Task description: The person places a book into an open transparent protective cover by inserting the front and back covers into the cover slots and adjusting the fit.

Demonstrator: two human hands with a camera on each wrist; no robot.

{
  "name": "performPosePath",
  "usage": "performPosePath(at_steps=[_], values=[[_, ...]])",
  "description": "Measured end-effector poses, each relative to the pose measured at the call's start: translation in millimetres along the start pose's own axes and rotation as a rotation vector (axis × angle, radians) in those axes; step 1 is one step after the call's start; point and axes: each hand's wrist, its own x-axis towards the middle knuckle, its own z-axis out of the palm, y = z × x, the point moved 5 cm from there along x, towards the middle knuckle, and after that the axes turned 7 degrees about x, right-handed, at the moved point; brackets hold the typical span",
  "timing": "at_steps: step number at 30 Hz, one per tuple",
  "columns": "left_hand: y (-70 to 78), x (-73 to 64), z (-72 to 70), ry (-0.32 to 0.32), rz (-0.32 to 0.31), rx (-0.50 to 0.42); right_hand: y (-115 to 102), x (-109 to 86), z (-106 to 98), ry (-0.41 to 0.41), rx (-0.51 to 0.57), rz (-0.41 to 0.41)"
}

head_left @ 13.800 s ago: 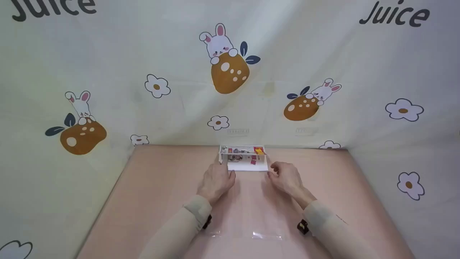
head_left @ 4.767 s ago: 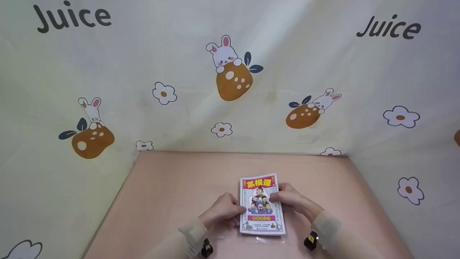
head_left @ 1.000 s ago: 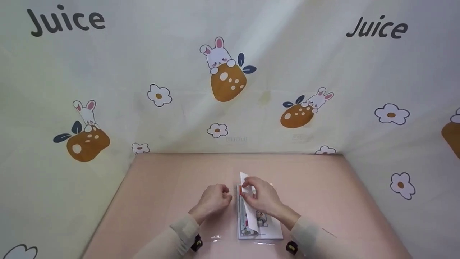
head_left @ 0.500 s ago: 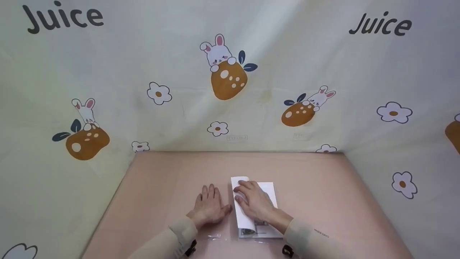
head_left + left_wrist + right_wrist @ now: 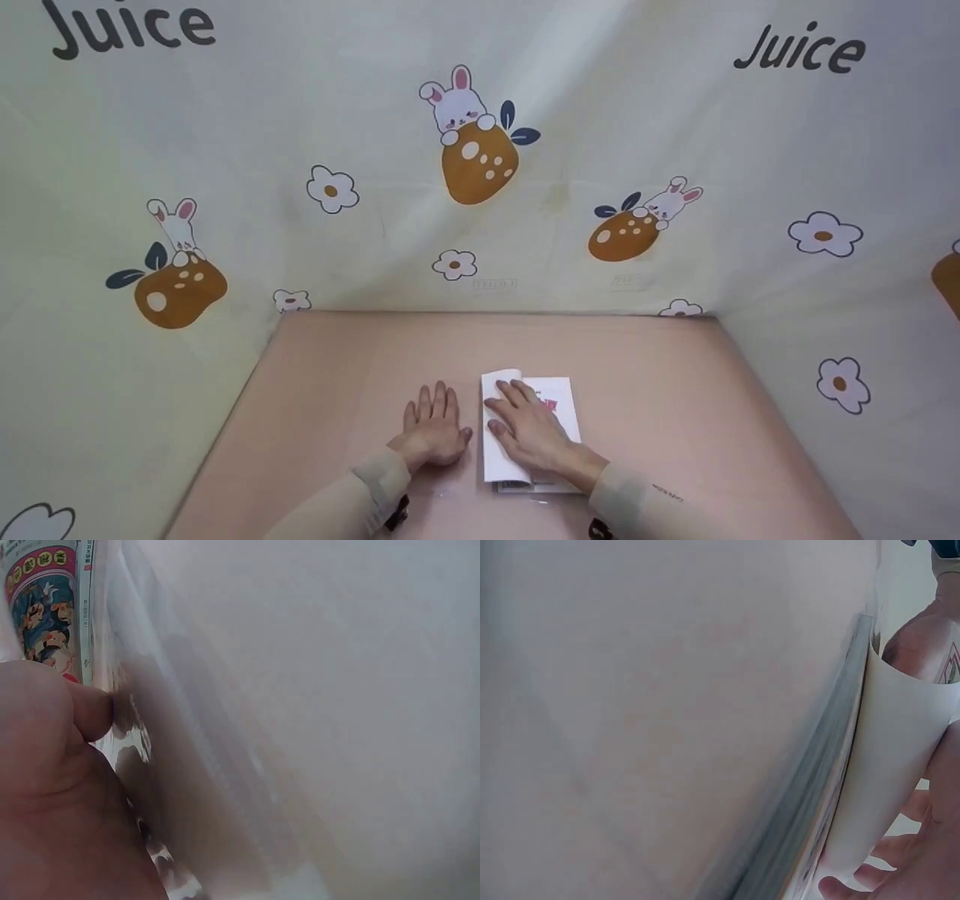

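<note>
A small paperback book lies on the table in front of me, its front cover turned over to the left and bowed at the fold. My right hand rests on the white inside of that cover with fingers spread. My left hand lies on the table with fingers straight, a little left of the book. In the left wrist view, the book's colourful outside shows beyond the left thumb. The right wrist view has the page edges beside the curled white cover.
The pink table meets a pale printed cloth with rabbits and flowers at its back and sides. Clear plastic reflects light near the left hand.
The right hand has turned the cover over to the left and flattened its fingers on it. The left hand has straightened its fingers. Much earlier, the book moved from the table's back to the front.
</note>
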Motion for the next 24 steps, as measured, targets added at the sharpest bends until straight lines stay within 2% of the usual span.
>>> performPosePath(at_steps=[4, 11, 15, 20, 24], values=[[1.4, -5.8, -8.6, 0.038, 0.016, -0.021, -0.9, 1.2, 2.1, -0.066, -0.010, 0.019], [-2.1, -2.6, -9.1, 0.111, 0.040, -0.071, -6.9, 5.0, 11.4, -0.167, -0.059, 0.041], [-8.7, 7.8, -1.5, 0.123, 0.047, -0.109, -12.1, 9.1, 16.4, -0.207, -0.106, 0.043], [-20.6, 27.8, 13.1, 0.128, 0.074, -0.126, -18.8, 12.6, 21.9, -0.262, -0.148, 0.078], [-23.5, 30.7, 16.1, 0.106, 0.081, -0.132, -25.4, 14.9, 27.1, -0.287, -0.181, 0.108]])
